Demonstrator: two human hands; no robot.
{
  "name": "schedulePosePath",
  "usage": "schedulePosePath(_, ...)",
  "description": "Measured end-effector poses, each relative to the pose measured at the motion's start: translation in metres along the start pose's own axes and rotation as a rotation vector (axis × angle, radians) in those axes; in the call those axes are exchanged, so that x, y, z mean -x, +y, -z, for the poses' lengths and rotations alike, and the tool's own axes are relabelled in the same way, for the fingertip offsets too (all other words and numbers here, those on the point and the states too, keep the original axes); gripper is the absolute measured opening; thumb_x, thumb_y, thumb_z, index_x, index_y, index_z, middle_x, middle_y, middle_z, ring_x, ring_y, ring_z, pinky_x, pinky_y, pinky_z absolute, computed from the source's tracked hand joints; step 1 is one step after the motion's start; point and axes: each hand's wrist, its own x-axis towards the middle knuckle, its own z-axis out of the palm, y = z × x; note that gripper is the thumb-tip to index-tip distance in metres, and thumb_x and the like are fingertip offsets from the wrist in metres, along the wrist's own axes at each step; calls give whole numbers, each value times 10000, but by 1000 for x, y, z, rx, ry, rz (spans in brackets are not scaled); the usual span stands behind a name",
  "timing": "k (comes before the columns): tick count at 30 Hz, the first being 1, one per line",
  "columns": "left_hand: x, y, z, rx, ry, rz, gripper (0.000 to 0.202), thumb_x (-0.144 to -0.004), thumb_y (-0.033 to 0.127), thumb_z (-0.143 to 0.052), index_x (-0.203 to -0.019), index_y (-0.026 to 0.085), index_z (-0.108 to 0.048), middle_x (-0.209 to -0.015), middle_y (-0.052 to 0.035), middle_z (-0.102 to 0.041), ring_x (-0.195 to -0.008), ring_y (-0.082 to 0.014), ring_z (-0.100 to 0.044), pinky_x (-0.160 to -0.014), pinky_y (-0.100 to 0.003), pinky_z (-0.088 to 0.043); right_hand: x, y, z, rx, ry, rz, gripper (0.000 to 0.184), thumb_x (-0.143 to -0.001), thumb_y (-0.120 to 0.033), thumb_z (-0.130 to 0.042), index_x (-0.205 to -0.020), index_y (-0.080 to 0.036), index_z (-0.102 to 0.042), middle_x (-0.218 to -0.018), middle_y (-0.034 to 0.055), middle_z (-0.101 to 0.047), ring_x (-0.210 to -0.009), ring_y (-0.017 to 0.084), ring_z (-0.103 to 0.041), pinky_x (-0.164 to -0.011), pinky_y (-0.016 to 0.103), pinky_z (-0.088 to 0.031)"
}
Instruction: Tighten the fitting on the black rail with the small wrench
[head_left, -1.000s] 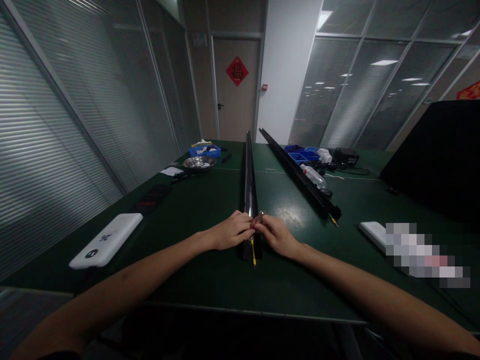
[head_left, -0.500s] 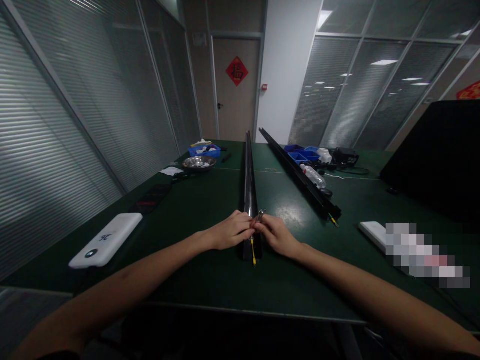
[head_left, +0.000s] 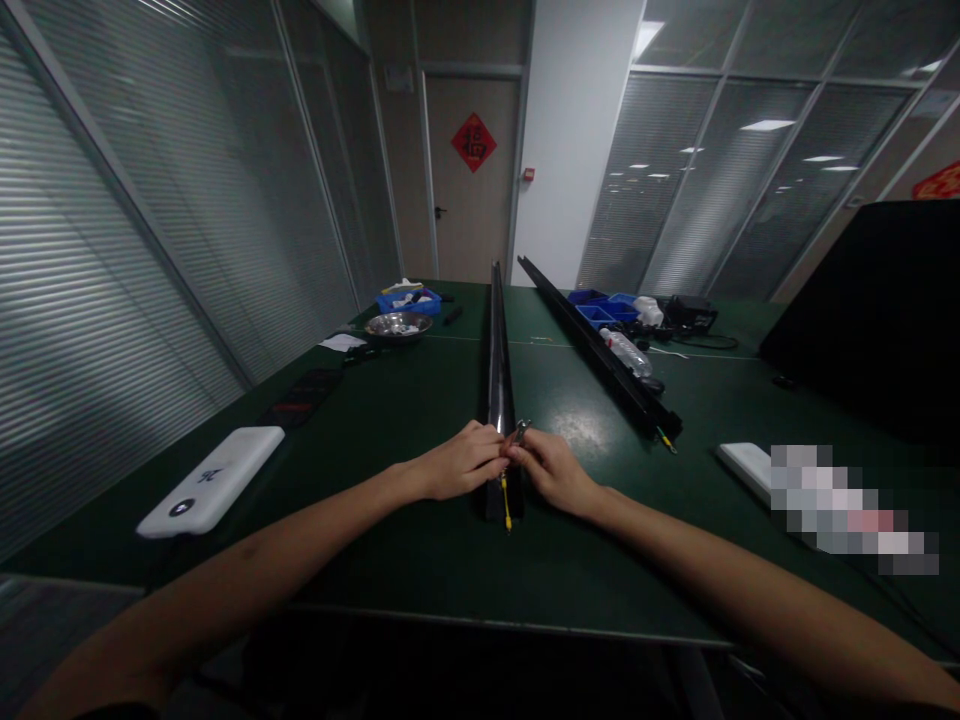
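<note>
Both hands meet over the near end of a long black channel rail (head_left: pixel 498 360) that runs away from me along the table. My left hand (head_left: pixel 471 462) is closed, fingers bent and pressed together at the rail; what they pinch is hidden. Against it, my right hand (head_left: pixel 551 468) is closed on a small shiny metal tool (head_left: pixel 523 428), whose head pokes out above the fingers; its exact kind is unclear. Below the fingertips a short yellow wire (head_left: pixel 508 505) with a terminal hangs over the rail's end.
A second black rail (head_left: pixel 600 350) lies at the right, with a green-yellow wire (head_left: pixel 667 440) at its near end. Around it are a plastic bottle (head_left: pixel 628 354) and blue bins (head_left: pixel 596 316). At the left are a metal bowl (head_left: pixel 397 326) and a white power bank-like block (head_left: pixel 214 480).
</note>
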Motion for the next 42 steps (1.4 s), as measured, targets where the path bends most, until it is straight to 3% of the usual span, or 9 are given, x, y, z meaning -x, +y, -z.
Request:
schedulePosePath(25, 0, 1, -1, -5, 12, 1, 273, -1077, 293, -361, -1027, 186, -607, -1027, -70, -650, -1008, -231, -557, -949, -375, -358, 1, 3, 0, 8, 15, 21, 192, -1050, -276, -494, -971, -184, -643, -888, 44, -673, -780, 178, -630, -740, 287, -496)
schedulePosePath(31, 0, 0, -1, -11, 9, -7, 239, -1068, 250, -376, -1040, 184, -604, -1093, -75, -649, -1056, -233, -551, -974, -378, -345, 2, -1, 0, 73, 20, 23, 184, -1050, -283, -494, -1010, -192, -649, -907, 50, -684, -779, 183, -631, -750, 300, -500)
schedulePosePath(42, -1, -1, -2, -29, 5, -10, 270, -1078, 291, -359, -1022, 186, -601, -1037, -75, -649, -1015, -232, -556, -954, -378, -351, 1, 3, 0, -9, 5, 9, 221, -1050, -308, -498, -955, -184, -656, -886, 45, -681, -779, 182, -633, -746, 294, -502)
